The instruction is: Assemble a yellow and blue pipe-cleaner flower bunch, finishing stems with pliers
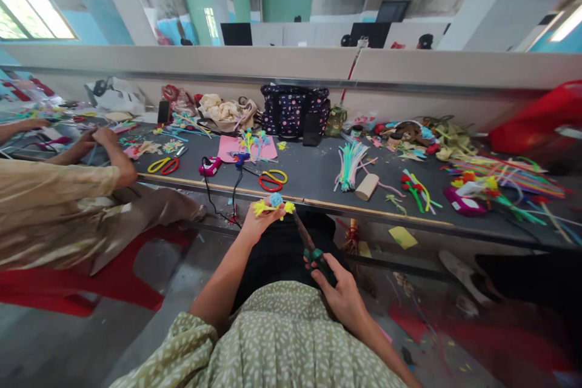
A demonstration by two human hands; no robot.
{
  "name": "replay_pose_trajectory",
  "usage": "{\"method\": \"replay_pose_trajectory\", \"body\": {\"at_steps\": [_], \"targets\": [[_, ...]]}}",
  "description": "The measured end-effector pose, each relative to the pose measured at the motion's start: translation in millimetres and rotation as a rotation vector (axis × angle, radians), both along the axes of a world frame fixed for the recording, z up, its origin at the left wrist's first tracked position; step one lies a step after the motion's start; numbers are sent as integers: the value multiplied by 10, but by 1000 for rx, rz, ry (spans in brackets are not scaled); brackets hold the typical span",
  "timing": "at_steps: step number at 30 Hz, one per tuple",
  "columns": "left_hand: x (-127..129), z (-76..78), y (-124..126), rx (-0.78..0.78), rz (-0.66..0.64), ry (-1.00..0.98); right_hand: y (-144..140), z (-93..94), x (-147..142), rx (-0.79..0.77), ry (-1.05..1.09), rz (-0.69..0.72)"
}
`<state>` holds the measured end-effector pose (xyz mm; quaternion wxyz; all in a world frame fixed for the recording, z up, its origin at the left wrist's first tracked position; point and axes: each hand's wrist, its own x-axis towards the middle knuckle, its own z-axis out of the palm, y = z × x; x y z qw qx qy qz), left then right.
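My left hand [258, 223] is closed around a small bunch of fuzzy pipe-cleaner flowers, yellow ones with a light blue flower [275, 199] among them. It is held over my lap, just in front of the table edge. My right hand [342, 288] grips what look like scissors [304, 231] by their dark green handles. Their long dark blades point up and away from me, with the tip at the yellow flower [289, 208] on the right of the bunch. Whether the blades are apart cannot be made out.
On the dark table [309, 176] lie red-and-yellow scissors [271, 180], a blue glue gun [240, 159], a pink sheet [224, 148], pipe cleaners [349, 163] and a cardboard tube [367, 187]. A patterned bag [294, 106] stands behind. Another person's hands [97, 136] work at the left.
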<state>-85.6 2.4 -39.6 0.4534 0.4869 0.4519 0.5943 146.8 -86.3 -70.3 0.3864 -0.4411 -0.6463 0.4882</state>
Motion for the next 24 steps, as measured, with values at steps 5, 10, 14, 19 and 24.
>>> {"method": "replay_pose_trajectory", "body": {"at_steps": [5,10,14,19,24], "targets": [[-34,-27,57,71,41,95,-26,114,2,-271,397,23],[-11,-37,87,30,51,-20,-4,173,27,-365,552,-7],[20,-67,116,17,88,-77,2,151,-17,-421,609,-10],[36,-42,120,12,101,-117,-17,91,-55,-460,629,-10],[41,11,113,15,101,-176,-18,42,-66,-456,628,-3]]}}
